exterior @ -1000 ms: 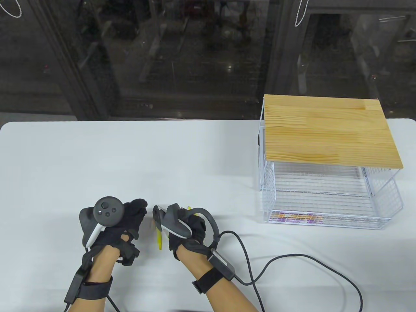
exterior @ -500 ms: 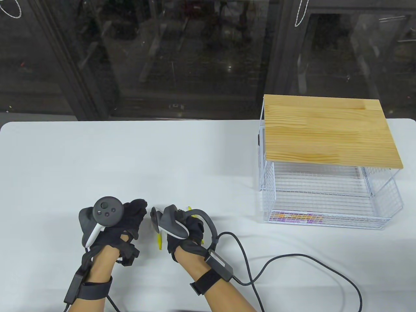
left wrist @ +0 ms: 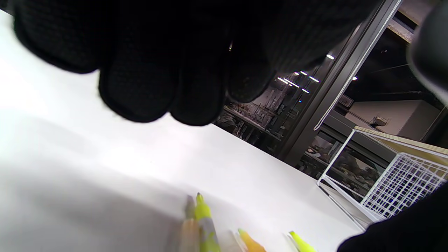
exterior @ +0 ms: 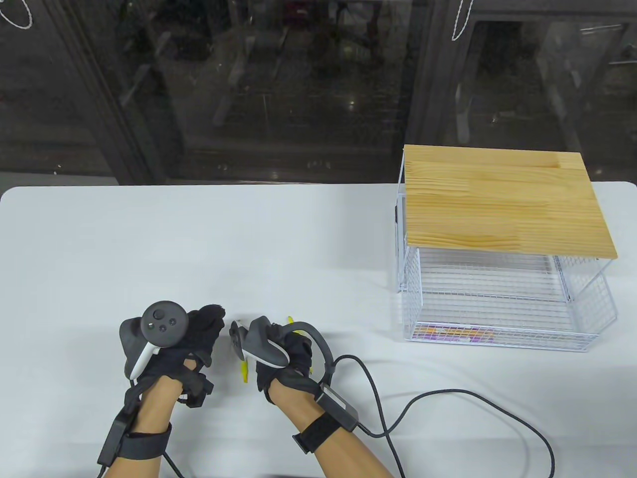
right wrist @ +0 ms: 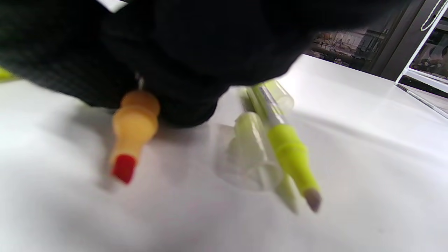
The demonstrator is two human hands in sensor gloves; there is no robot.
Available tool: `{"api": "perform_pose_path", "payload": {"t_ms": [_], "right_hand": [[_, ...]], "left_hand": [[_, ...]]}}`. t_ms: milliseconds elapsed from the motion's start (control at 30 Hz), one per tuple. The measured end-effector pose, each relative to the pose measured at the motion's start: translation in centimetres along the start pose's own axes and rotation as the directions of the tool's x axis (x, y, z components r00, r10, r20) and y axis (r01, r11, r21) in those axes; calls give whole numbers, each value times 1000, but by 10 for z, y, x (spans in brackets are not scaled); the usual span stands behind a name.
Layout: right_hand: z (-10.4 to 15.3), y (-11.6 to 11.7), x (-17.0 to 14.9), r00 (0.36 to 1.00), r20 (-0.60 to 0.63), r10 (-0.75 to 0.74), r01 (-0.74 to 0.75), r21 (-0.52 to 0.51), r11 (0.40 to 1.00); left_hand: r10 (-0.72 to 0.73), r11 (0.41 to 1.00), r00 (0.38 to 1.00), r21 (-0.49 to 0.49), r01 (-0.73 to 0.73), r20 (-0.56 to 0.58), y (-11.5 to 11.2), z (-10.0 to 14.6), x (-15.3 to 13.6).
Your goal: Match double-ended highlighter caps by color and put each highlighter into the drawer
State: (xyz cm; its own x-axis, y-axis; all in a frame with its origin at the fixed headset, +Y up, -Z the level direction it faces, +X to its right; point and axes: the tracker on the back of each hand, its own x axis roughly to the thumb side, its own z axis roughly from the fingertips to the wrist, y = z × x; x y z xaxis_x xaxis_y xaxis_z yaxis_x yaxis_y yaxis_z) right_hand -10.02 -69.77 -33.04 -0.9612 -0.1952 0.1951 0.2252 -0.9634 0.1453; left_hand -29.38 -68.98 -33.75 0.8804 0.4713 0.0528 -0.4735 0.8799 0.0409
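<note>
My right hand (exterior: 271, 343) lies low on the table with its fingers curled down over an orange highlighter (right wrist: 134, 122), whose red tip (right wrist: 123, 168) pokes out bare. Beside it lies a yellow-green highlighter (right wrist: 292, 154) with a bare tip and a clear cap (right wrist: 250, 154) next to it. From above, only a yellow end (exterior: 244, 371) shows left of that hand. My left hand (exterior: 199, 333) rests close by on the left, fingers (left wrist: 140, 91) loosely curled above the table, holding nothing I can see. The wire drawer (exterior: 592, 318) stands pulled out at the right, with several highlighters (exterior: 453, 333) at its front.
A wooden top (exterior: 502, 199) covers the white wire frame that holds the drawer. A black cable (exterior: 448, 398) runs from my right wrist in a loop across the table's front right. Dark glass panels stand behind the table's far edge.
My right hand has crept slightly left towards the left hand, and less of the yellow end shows beside it. The left hand has barely moved.
</note>
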Motion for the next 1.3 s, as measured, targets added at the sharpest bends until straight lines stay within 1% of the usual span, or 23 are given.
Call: {"api": "perform_pose_path", "payload": {"t_ms": [133, 267, 400, 567, 733, 767, 833, 933, 1000, 1033, 1100, 1167, 1233, 1300], "right_hand": [[2, -9, -7, 999, -4, -37, 37, -16, 999], [2, -25, -18, 995, -12, -95, 94, -45, 995], [-2, -40, -36, 986, -28, -167, 165, -72, 984], [3, -51, -64, 966, -53, -255, 246, -133, 960], [14, -60, -98, 949, -56, -310, 294, -199, 935], [25, -59, -94, 942, -46, -332, 313, -232, 921], [34, -60, -104, 934, -32, -357, 335, -278, 900], [42, -51, -113, 935, -45, -353, 328, -272, 905], [44, -36, -119, 929, -22, -369, 353, -243, 904], [46, -32, -120, 927, -13, -375, 362, -235, 902], [45, -18, -122, 922, -9, -388, 374, -241, 896], [41, -2, -124, 906, 3, -423, 410, -258, 875], [40, 4, -125, 902, 3, -432, 421, -240, 875], [38, 11, -128, 907, 8, -422, 409, -259, 875]], "left_hand": [[7, 1000, 1000, 1, -7, -1, 0, 0, -1], [12, 1000, 1000, 1, -12, -2, 1, 0, -1], [12, 1000, 1000, 0, -12, -2, 1, 1, -1], [11, 1000, 1000, 1, -11, -1, 1, 1, -1], [4, 1000, 1000, -5, -4, -2, 0, 0, -1], [1, 1000, 1000, -6, -1, -2, 0, 0, -1], [-4, 1000, 1000, -8, 4, -2, 0, 0, -1], [-6, 1000, 1000, -9, 6, -6, -1, 0, -1], [-11, 1000, 1000, -10, 11, -11, -1, 0, -1], [-12, 1000, 1000, -10, 12, -12, -1, 0, -1], [-19, 1000, 1000, -10, 19, -12, -1, 0, -1], [-28, 1000, 1000, -8, 28, -6, -1, 0, 0], [-38, 999, 999, -9, 38, -3, -2, 0, 1], [-51, 999, 999, -9, 51, 2, -3, 0, 3]]}}
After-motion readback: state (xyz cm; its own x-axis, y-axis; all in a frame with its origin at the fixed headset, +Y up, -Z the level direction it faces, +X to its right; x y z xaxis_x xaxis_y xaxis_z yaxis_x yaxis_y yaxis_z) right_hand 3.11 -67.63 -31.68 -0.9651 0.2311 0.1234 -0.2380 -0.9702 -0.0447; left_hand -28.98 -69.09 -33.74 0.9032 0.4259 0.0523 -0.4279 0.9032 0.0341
